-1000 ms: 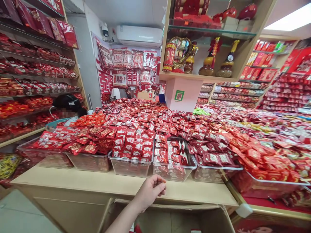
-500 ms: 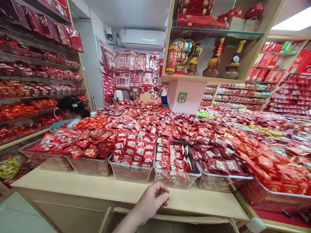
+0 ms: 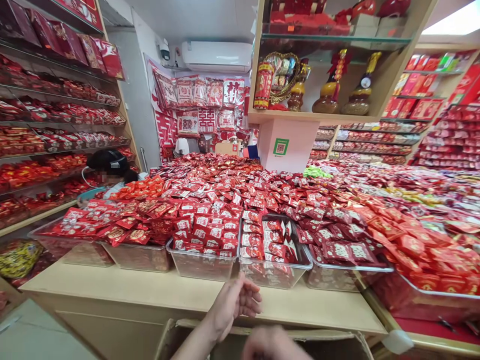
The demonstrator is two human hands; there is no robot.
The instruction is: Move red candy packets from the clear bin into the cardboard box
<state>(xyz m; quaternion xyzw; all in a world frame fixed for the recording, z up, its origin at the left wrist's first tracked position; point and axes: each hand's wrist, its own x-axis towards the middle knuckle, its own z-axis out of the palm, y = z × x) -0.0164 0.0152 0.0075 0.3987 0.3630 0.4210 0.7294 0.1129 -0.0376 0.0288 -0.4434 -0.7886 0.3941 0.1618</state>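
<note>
My left hand (image 3: 235,304) is above the counter's front edge, palm turned right and fingers loosely curved, with nothing in it. Below and right of it, my right hand (image 3: 275,345) is smeared by motion, so its fingers cannot be made out. Under both hands is an open cardboard box (image 3: 322,336); its inside is mostly out of sight. Nearest beyond my left hand is a clear plastic bin (image 3: 275,275) of red and white packets (image 3: 273,236). Left of that bin, another clear bin (image 3: 202,265) is heaped with red packets (image 3: 210,227).
The pale counter (image 3: 142,290) carries a row of bins. Dark red packets (image 3: 341,250) and orange-red packets (image 3: 423,250) fill bins at right. A cabinet (image 3: 322,117) overhangs the heap. Another person (image 3: 108,167) is at the far left beside stocked shelves (image 3: 60,122).
My right hand has come into view at the bottom. My left hand has loosened from a closer curl, its fingers now more extended, staying near the same place. The view has shifted slightly.
</note>
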